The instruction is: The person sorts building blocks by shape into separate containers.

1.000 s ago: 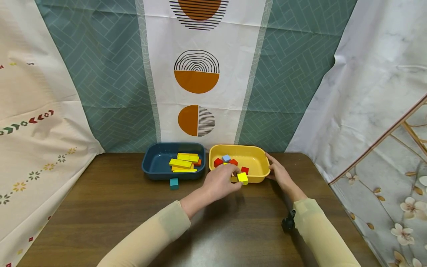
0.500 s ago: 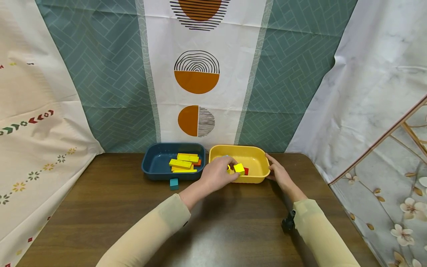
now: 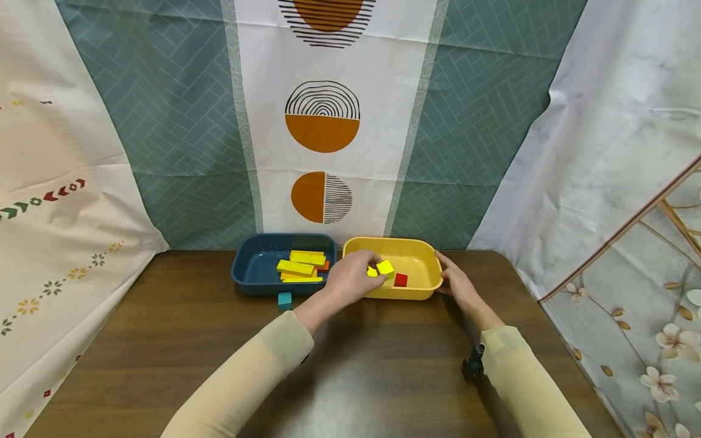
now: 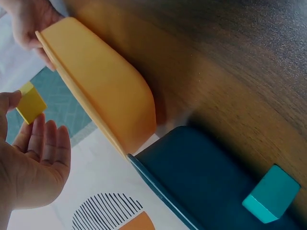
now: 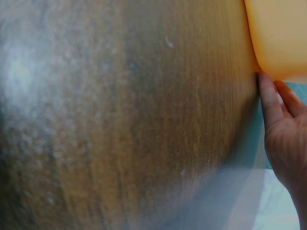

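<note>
Over the yellow plastic bin (image 3: 408, 294), my left hand (image 3: 347, 278) pinches a yellow cube (image 3: 385, 269) between thumb and fingertips. The left wrist view shows this cube (image 4: 31, 103) held above the level of the bin's rim, the other fingers loosely extended. Inside the bin, a red cube (image 3: 401, 280) lies to the right of the held cube, and another yellow block (image 3: 372, 272) shows just left of it. My left hand hides the bin's left part. At the bin's right end, my right hand (image 3: 462, 289) touches the wall with fairly straight fingers (image 5: 271, 96).
A dark blue bin (image 3: 246, 287) stands just left of the yellow one, holding several yellow planks (image 3: 296, 267) and an orange piece. In front of it on the wooden table (image 3: 383, 377) sits a teal cube (image 3: 285, 299). A patterned cloth (image 3: 208, 121) hangs close behind both bins.
My left hand has moved back and to the left with the yellow cube, from the bin's front edge to over its inside. My right hand has stayed at the bin's right end.
</note>
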Available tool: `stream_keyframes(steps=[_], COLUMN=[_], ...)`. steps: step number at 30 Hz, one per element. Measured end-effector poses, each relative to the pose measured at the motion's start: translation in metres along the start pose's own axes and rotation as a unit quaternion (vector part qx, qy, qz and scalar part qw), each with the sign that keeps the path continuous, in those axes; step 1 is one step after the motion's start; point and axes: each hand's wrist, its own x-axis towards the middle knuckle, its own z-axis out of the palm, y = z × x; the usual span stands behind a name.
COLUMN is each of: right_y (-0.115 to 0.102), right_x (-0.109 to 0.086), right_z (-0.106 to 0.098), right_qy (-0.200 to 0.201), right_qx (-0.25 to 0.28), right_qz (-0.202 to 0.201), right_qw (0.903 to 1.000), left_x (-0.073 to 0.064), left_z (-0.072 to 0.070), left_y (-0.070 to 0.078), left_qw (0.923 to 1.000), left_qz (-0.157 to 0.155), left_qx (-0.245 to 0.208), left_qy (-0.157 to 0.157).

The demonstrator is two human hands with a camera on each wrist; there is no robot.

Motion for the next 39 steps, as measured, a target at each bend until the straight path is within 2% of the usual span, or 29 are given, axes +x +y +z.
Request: stream_keyframes(steps=[10, 17, 29, 33, 39], right_y=[0.0, 0.002, 0.002, -0.003, -0.025], right_x=[0.0, 0.002, 0.001, -0.002, -0.011], right_z=[0.0, 0.0, 0.0, 0.001, 0.003], right_qy=[0.002, 0.003, 0.008, 0.007, -0.004], right_qx=[-0.003, 0.005, -0.002, -0.003, 0.016], right_qz=[0.0, 0.003, 0.005, 0.011, 0.019], right_qw=[1.0, 1.0, 1.0, 0.9999, 0.9997], left_x=[0.003, 0.012, 0.022, 0.022, 0.022], left_z=[0.001, 0.005, 0.003, 0.003, 0.003], left_y=[0.001, 0.004, 0.0, -0.001, -0.002], left_qw=[1.0, 0.9998, 0.9993, 0.9991, 0.9991], left_qz=[0.003, -0.001, -0.031, -0.039, -0.035], left_qx=[0.007, 0.018, 0.019, 0.017, 0.02], left_qy=[0.0, 0.011, 0.01, 0.007, 0.009])
